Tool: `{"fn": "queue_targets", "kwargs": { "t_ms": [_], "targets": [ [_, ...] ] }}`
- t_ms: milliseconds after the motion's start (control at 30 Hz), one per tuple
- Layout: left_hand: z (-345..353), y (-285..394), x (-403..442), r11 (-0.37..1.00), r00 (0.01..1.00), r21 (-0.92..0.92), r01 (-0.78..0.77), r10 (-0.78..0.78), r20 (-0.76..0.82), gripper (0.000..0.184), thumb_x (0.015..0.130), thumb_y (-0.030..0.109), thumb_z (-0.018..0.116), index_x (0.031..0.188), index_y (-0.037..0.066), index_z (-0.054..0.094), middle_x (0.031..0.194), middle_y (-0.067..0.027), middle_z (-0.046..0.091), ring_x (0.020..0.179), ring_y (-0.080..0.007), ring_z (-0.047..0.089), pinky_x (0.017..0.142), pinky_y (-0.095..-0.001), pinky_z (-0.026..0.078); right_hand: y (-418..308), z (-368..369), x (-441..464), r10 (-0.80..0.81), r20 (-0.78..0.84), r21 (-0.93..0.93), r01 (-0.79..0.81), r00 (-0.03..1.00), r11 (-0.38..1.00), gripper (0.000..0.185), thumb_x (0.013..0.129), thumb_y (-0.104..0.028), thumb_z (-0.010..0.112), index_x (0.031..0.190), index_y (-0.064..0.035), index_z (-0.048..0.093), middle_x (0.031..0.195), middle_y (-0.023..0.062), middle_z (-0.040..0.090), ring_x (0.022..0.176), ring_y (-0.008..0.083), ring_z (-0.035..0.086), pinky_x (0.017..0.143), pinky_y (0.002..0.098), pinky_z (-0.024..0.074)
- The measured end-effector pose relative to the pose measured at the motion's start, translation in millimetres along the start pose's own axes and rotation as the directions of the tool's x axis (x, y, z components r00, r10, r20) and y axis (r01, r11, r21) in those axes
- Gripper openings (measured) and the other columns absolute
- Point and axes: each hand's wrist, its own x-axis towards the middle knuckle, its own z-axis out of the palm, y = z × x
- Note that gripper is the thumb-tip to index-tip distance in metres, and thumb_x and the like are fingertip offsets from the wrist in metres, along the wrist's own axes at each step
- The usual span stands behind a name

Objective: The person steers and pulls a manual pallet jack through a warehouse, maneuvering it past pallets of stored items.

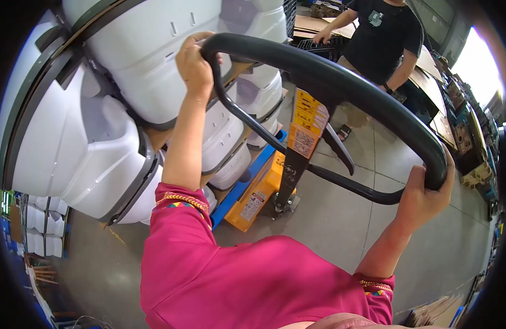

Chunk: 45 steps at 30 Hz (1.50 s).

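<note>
My left hand [197,68] is wrapped round the left end of a black loop handle [324,63]. At the lower right, my right hand [428,192] grips the handle's other end. A dark lever [339,148] sits inside the loop, beside the shaft with its yellow and white label [309,120]. Below the handle stands the yellow body of a pallet jack [255,200], against a blue pallet edge [231,194]. Stacked white moulded shells with dark rims [149,60] rise at the left, close to my left arm.
A person in a black shirt [381,38] stands ahead beyond the handle, one arm reaching toward black crates. Cardboard and metal parts [466,129] line the right side. More white stacked pieces [44,225] are at the lower left. Grey concrete floor [340,219] lies below.
</note>
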Motion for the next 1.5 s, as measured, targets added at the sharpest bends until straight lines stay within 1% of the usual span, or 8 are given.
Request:
{"fn": "queue_targets", "kwargs": {
  "t_ms": [400, 567, 700, 800, 867, 967, 1233, 1500],
  "targets": [
    [-10.5, -5.5, 14.5, 0.999, 0.996, 0.006, 0.041, -0.040, -0.083, 0.034, 0.079, 0.009, 0.032, 0.092, -0.003, 0.061, 0.064, -0.0112, 0.058, 0.048, -0.0155, 0.052, 0.047, -0.0259, 0.045, 14.3, 34.6, 38.5, -0.180, 0.112, 0.219, 0.152, 0.977, 0.964, 0.037, 0.066, 0.009, 0.049, 0.100, 0.0019, 0.059, 0.088, 0.0065, 0.063, 0.081, 0.0121, 0.060, 0.075, 0.0224, 0.0459],
    [-4.6, 11.3, 5.0, 0.996, 0.986, -0.034, 0.086, -0.090, -0.140, 0.027, 0.078, 0.008, 0.040, 0.092, -0.004, 0.060, 0.059, -0.0093, 0.054, 0.045, -0.0140, 0.050, 0.045, -0.0238, 0.043, 25.2, 35.2, 56.4, -0.018, 0.199, 0.230, -0.029, 0.980, 0.973, 0.031, 0.066, 0.003, 0.055, 0.096, -0.0017, 0.062, 0.082, 0.0055, 0.064, 0.077, 0.0098, 0.060, 0.073, 0.0220, 0.0461],
    [-6.3, 44.1, -26.9, 0.986, 0.954, 0.119, 0.118, -0.079, -0.289, 0.019, 0.077, 0.007, 0.050, 0.092, 0.000, 0.061, 0.059, -0.0066, 0.053, 0.046, -0.0129, 0.050, 0.044, -0.0219, 0.042, 74.1, 56.3, 87.8, -0.234, 0.106, 0.272, 0.198, 0.966, 0.941, 0.030, 0.066, -0.004, 0.061, 0.096, -0.0037, 0.063, 0.074, 0.0072, 0.064, 0.068, 0.0103, 0.060, 0.066, 0.0234, 0.0471],
    [15.5, 69.1, -51.9, 0.963, 0.901, 0.249, 0.100, 0.018, -0.433, 0.018, 0.077, 0.007, 0.051, 0.090, -0.001, 0.061, 0.059, -0.0066, 0.053, 0.048, -0.0136, 0.049, 0.046, -0.0235, 0.039, 107.9, 80.7, 117.4, -0.266, 0.199, 0.320, 0.194, 0.943, 0.927, 0.024, 0.069, -0.002, 0.059, 0.092, -0.0027, 0.062, 0.068, 0.0016, 0.060, 0.062, 0.0078, 0.055, 0.060, 0.0237, 0.0451],
    [24.3, 77.0, -63.5, 0.934, 0.889, 0.344, 0.100, 0.071, -0.451, 0.021, 0.078, 0.009, 0.049, 0.092, -0.002, 0.060, 0.061, -0.0073, 0.053, 0.049, -0.0140, 0.048, 0.045, -0.0230, 0.038, 112.7, 94.2, 133.2, -0.266, 0.231, 0.465, 0.134, 0.936, 0.875, 0.029, 0.063, 0.002, 0.059, 0.092, -0.0022, 0.061, 0.073, 0.0129, 0.059, 0.067, 0.0262, 0.060, 0.062, 0.0306, 0.0465],
    [43.0, 98.1, -86.3, 0.898, 0.873, 0.427, 0.105, 0.122, -0.471, 0.023, 0.078, 0.010, 0.046, 0.092, -0.002, 0.060, 0.063, -0.0090, 0.054, 0.049, -0.0143, 0.048, 0.045, -0.0227, 0.037, 126.6, 124.3, 154.4, -0.362, 0.085, 0.477, 0.281, 0.928, 0.832, 0.014, 0.065, -0.002, 0.060, 0.079, -0.0016, 0.059, 0.069, 0.0160, 0.061, 0.065, 0.0307, 0.062, 0.060, 0.0334, 0.0480],
    [84.2, 105.2, -95.2, 0.796, 0.806, 0.580, 0.176, 0.222, -0.549, 0.020, 0.079, 0.014, 0.044, 0.075, 0.000, 0.058, 0.061, -0.0072, 0.051, 0.049, -0.0146, 0.045, 0.046, -0.0250, 0.036, 156.2, 177.4, 169.9, -0.323, 0.082, 0.584, 0.217, 0.943, 0.782, 0.016, 0.065, -0.003, 0.058, 0.081, -0.0014, 0.057, 0.068, 0.0139, 0.059, 0.064, 0.0299, 0.060, 0.059, 0.0366, 0.0461],
    [115.3, 114.6, -115.1, 0.746, 0.707, 0.640, 0.185, 0.351, -0.614, 0.022, 0.075, 0.010, 0.045, 0.087, -0.003, 0.058, 0.076, -0.0132, 0.053, 0.059, -0.0192, 0.052, 0.049, -0.0244, 0.043, 180.7, 242.2, 184.5, -0.304, 0.259, 0.586, 0.101, 0.917, 0.804, 0.025, 0.061, -0.013, 0.067, 0.084, -0.0053, 0.061, 0.070, 0.0137, 0.062, 0.067, 0.0283, 0.063, 0.063, 0.0321, 0.0493]
  ]
}}
